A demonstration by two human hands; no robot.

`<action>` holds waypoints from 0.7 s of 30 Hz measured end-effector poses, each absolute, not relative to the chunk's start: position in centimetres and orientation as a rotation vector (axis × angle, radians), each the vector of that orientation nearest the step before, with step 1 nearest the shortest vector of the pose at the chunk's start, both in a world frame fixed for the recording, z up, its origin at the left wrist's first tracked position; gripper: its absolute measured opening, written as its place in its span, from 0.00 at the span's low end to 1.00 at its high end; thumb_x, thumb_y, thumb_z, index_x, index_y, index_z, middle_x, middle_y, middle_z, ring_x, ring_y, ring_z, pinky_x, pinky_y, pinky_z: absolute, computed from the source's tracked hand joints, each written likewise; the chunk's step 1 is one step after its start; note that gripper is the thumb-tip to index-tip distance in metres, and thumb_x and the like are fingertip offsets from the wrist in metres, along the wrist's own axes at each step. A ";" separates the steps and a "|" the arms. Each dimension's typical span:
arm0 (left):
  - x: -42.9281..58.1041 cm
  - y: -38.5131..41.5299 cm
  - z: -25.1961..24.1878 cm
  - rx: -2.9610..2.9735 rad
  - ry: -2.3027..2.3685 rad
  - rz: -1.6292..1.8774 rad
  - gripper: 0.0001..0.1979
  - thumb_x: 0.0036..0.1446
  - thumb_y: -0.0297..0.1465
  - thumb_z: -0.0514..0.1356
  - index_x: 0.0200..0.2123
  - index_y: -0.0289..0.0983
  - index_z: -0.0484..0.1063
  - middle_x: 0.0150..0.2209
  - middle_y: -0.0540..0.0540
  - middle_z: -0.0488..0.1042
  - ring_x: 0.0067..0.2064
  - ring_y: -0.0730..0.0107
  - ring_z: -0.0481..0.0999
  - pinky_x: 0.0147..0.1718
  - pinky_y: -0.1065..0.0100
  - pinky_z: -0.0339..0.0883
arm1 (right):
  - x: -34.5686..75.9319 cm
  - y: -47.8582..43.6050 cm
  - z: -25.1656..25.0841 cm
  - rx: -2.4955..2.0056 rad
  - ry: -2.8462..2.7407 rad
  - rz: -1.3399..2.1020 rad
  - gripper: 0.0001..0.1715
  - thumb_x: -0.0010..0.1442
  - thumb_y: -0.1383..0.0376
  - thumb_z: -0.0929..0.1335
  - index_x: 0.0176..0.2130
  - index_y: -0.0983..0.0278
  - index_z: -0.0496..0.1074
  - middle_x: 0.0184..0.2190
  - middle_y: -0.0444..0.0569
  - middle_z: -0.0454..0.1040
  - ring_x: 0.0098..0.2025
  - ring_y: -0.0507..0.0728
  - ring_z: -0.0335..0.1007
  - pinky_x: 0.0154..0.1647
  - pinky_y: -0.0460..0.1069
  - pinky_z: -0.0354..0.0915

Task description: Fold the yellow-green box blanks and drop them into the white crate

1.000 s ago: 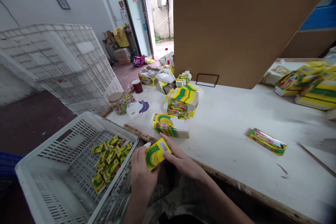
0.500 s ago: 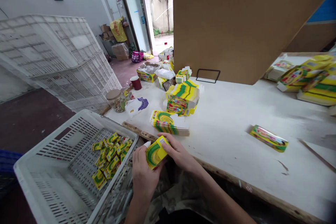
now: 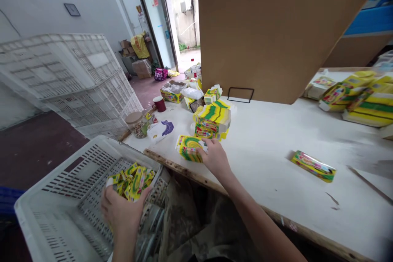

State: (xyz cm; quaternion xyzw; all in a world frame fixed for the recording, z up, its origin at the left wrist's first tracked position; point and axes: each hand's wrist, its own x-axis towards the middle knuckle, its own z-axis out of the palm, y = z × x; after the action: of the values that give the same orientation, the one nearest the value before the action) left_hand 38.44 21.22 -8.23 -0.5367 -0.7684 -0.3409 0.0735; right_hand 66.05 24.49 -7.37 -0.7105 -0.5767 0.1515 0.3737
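Observation:
My left hand is inside the white crate, fingers spread over a heap of small yellow-green boxes. Its fingertips partly hide some boxes. On the table's near side, my right hand pinches the right end of a stack of flat yellow-green cartons. Just behind that stack stands a taller pile of cartons.
A single long carton lies on the white table to the right. A jar, a red mug and a tissue pack stand at left. A big cardboard sheet rises behind; more cartons lie far right.
The small box held between both hands has left them. My left hand has moved down and left into the crate; my right hand has moved up to the carton stack.

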 end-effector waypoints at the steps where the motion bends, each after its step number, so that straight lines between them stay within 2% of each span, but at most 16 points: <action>1: 38.2 21.3 -8.6 -1.651 -2.289 -1.052 0.53 0.39 0.52 0.68 0.60 0.24 0.54 0.57 0.21 0.61 0.61 0.28 0.59 0.57 0.35 0.55 | 66.3 25.1 -7.5 -1.870 -1.473 0.361 0.14 0.58 0.64 0.69 0.46 0.65 0.74 0.43 0.58 0.70 0.48 0.64 0.67 0.50 0.57 0.63; 5: 39.6 21.1 -11.3 -2.029 -2.217 -1.228 0.43 0.47 0.55 0.60 0.55 0.27 0.60 0.54 0.25 0.65 0.59 0.33 0.63 0.57 0.39 0.57 | 66.3 26.4 -8.1 -1.880 -1.489 0.346 0.10 0.53 0.69 0.72 0.38 0.65 0.73 0.39 0.58 0.71 0.46 0.66 0.66 0.49 0.58 0.63; 9: 42.6 20.4 -13.4 -2.291 -2.419 -1.529 0.40 0.47 0.54 0.61 0.55 0.30 0.61 0.57 0.28 0.65 0.58 0.41 0.67 0.56 0.43 0.62 | 66.1 26.3 -8.2 -1.819 -1.526 0.335 0.11 0.53 0.73 0.69 0.38 0.64 0.68 0.39 0.55 0.71 0.45 0.64 0.67 0.48 0.56 0.63; 12: 45.1 20.0 -14.1 -2.351 -2.391 -2.079 0.38 0.47 0.52 0.64 0.56 0.37 0.61 0.58 0.33 0.66 0.59 0.48 0.67 0.54 0.50 0.66 | 65.8 25.3 -7.7 -1.774 -1.536 0.346 0.10 0.56 0.73 0.66 0.39 0.63 0.63 0.36 0.51 0.72 0.40 0.61 0.69 0.42 0.54 0.65; 15: 47.7 20.0 -13.9 -2.089 -2.189 -2.826 0.42 0.40 0.57 0.66 0.54 0.40 0.64 0.56 0.35 0.70 0.58 0.45 0.69 0.49 0.51 0.71 | 64.4 23.2 -7.4 -1.591 -1.428 0.517 0.10 0.57 0.66 0.67 0.36 0.60 0.59 0.32 0.46 0.69 0.33 0.58 0.67 0.35 0.52 0.64; 17: 49.0 20.1 -13.2 -1.873 -2.087 -3.200 0.41 0.37 0.61 0.64 0.49 0.41 0.70 0.50 0.37 0.75 0.54 0.43 0.72 0.46 0.49 0.73 | 62.7 21.4 -7.8 -1.398 -1.453 0.775 0.13 0.53 0.63 0.69 0.33 0.59 0.58 0.29 0.44 0.67 0.31 0.56 0.64 0.32 0.50 0.62; 19: 49.8 20.0 -12.1 -1.566 -2.103 -3.435 0.33 0.46 0.62 0.56 0.43 0.42 0.74 0.40 0.39 0.78 0.49 0.45 0.74 0.44 0.49 0.73 | 60.8 19.7 -8.8 -1.228 -1.456 1.028 0.16 0.51 0.61 0.71 0.29 0.59 0.58 0.25 0.42 0.64 0.28 0.54 0.59 0.28 0.48 0.59; 21: 50.2 19.9 -11.1 -1.301 -2.126 -3.551 0.30 0.53 0.59 0.50 0.37 0.41 0.75 0.31 0.41 0.76 0.44 0.49 0.76 0.42 0.51 0.74 | 59.2 18.5 -10.0 -1.025 -1.373 1.243 0.25 0.47 0.50 0.73 0.28 0.59 0.56 0.24 0.40 0.60 0.26 0.52 0.55 0.25 0.47 0.56</action>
State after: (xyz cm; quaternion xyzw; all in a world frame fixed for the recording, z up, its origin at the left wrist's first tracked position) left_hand 50.19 19.94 -11.13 -0.2478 -0.4050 -0.6763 -0.5633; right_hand 59.19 18.49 -10.01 -0.4222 -0.5652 0.5117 0.4904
